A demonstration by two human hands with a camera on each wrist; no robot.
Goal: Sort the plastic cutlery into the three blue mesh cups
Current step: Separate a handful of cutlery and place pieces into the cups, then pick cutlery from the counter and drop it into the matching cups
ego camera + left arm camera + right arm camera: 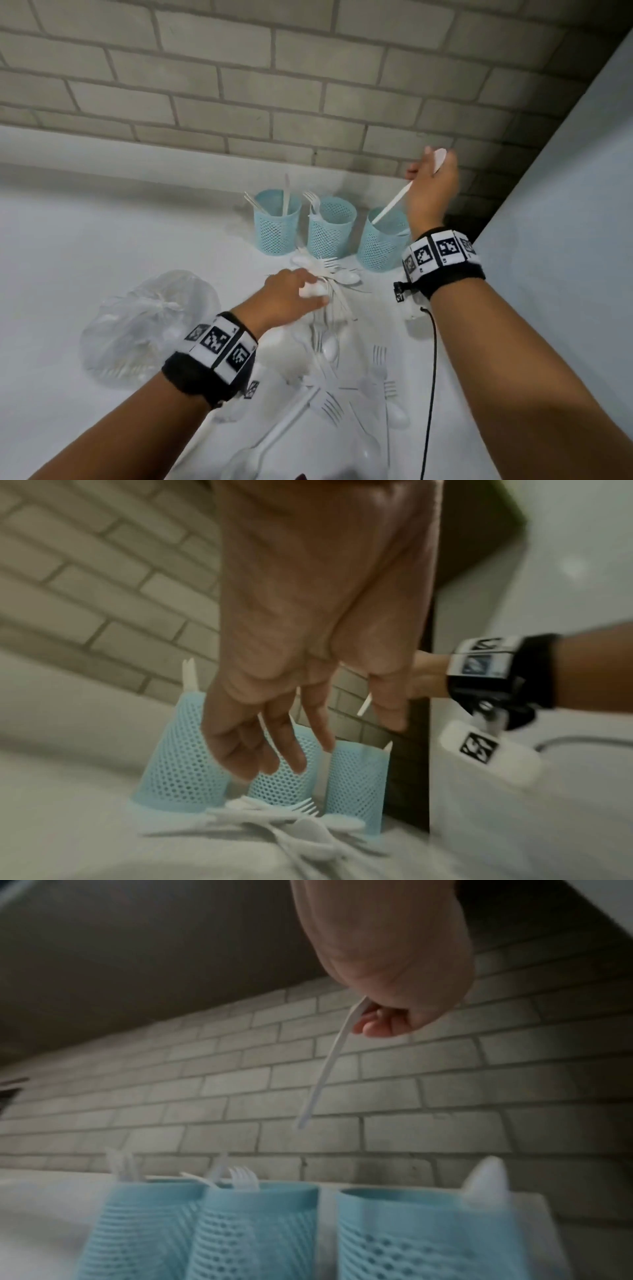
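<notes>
We noted the right hand clamped on a spoon, handle slanting down-left over the right cup at frame centre-right; left hand open.

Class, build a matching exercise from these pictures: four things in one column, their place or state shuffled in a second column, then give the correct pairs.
Things
1. spoon
2. plastic bag
3. middle cup
4. left hand

Place or state
A. holds forks
B. over the cutlery pile in front of the cups
C. gripped by the right hand above the right cup
D. lying left of the pile

Pairs: 1-C, 2-D, 3-A, 4-B
</notes>
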